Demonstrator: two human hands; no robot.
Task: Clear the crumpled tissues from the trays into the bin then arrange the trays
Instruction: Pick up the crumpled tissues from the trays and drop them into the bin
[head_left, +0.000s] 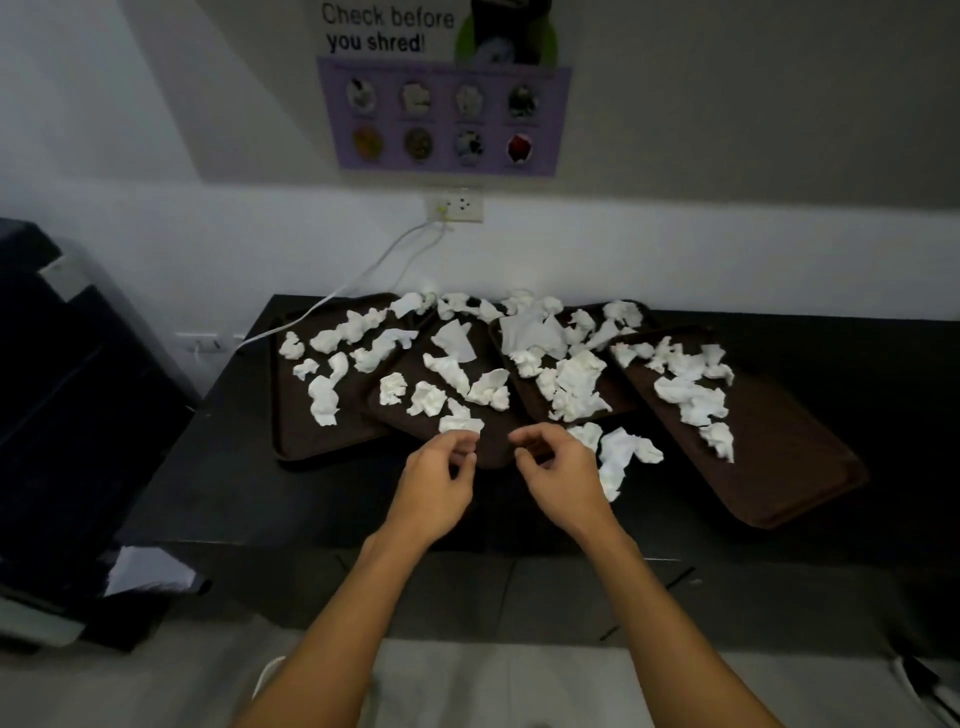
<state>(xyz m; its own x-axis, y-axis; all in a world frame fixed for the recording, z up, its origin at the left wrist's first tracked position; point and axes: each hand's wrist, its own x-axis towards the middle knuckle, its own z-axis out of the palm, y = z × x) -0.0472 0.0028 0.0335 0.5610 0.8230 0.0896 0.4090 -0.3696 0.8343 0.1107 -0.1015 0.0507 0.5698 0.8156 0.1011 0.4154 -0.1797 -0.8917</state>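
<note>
Four brown trays (769, 457) fanned on black table (260, 493), all strewn with crumpled tissues (691, 400). Both hands at near edge of second-left tray (493, 441): left hand (436, 483) curled at front tissue (460, 423), grip unclear; right hand (561, 478) loosely curled, empty

Four trays (311, 436), dozens of crumpled tissues (323, 400), two hands (434, 486), one poster (441, 114).

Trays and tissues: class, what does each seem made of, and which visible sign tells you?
Trays: probably moulded plastic, dark brown and matte, judging by the raised rim and rounded corners. Tissues: thin white paper, soft and dull, shown by the crumpled folds and creases.
</note>
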